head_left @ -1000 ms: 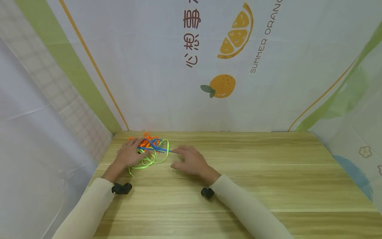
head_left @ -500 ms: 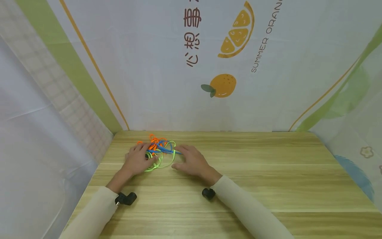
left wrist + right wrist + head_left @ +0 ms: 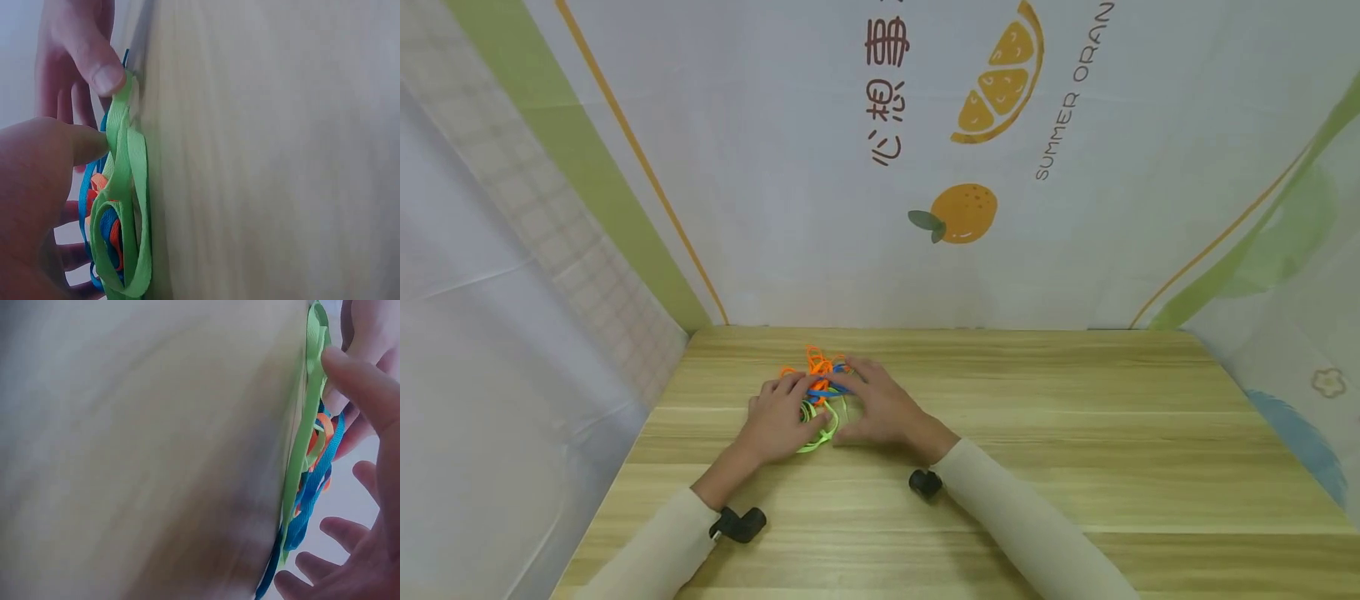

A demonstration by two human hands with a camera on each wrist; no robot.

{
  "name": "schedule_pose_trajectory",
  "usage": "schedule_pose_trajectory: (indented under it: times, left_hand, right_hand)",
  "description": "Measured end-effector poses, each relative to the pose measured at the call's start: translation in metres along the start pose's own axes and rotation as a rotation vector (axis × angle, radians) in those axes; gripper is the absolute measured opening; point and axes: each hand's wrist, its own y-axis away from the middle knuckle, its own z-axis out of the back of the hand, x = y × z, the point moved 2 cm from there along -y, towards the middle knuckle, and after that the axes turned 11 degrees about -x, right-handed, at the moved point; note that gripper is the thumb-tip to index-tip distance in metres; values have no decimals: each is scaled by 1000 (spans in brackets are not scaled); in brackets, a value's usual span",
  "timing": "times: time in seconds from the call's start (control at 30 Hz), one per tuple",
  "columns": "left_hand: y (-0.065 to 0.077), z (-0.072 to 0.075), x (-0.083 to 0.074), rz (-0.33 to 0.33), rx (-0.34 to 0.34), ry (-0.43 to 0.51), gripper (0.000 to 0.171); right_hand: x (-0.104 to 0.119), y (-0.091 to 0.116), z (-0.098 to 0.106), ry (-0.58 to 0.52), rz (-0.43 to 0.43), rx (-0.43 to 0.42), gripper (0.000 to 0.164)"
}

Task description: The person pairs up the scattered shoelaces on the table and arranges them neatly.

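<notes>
A loose tangle of flat shoelaces lies on the wooden table between both hands: orange laces (image 3: 817, 360), a blue lace (image 3: 319, 481) and green laces (image 3: 134, 181). My left hand (image 3: 778, 417) rests against the left side of the tangle, fingers spread, its thumb at the green lace in the left wrist view. Across from it, my right hand (image 3: 883, 404) reaches over the right side with fingers apart and relaxed. Its thumb (image 3: 356, 381) lies at the green lace in the right wrist view. Part of the tangle is hidden under the fingers.
The wooden table (image 3: 1075, 467) stretches away to the right and front. A white printed cloth (image 3: 820, 208) hangs behind its far edge, with more cloth along the left and right sides. Black wrist cameras (image 3: 741, 525) sit below both wrists.
My left hand has slid right and toward me, and the laces have moved right with it into a tighter bunch. My right hand has stayed almost in place, its fingers now over the bunch.
</notes>
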Motion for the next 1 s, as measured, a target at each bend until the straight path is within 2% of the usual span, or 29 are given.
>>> schedule_pose_trajectory:
  times: [0.27,0.5,0.73,1.0]
  left_hand:
    - [8,-3,-26,-41,12,14,68]
    - [16,-7,-47,-92,31,59,67]
    - [26,-10,-71,-172,37,115,66]
    - [35,-13,-96,-176,140,183,67]
  right_hand:
    - [-14,15,11,-45,21,53,94]
    - [-29,42,22,-77,41,62,91]
    - [-38,69,39,-40,27,87,89]
    - [-39,101,57,-9,67,91,90]
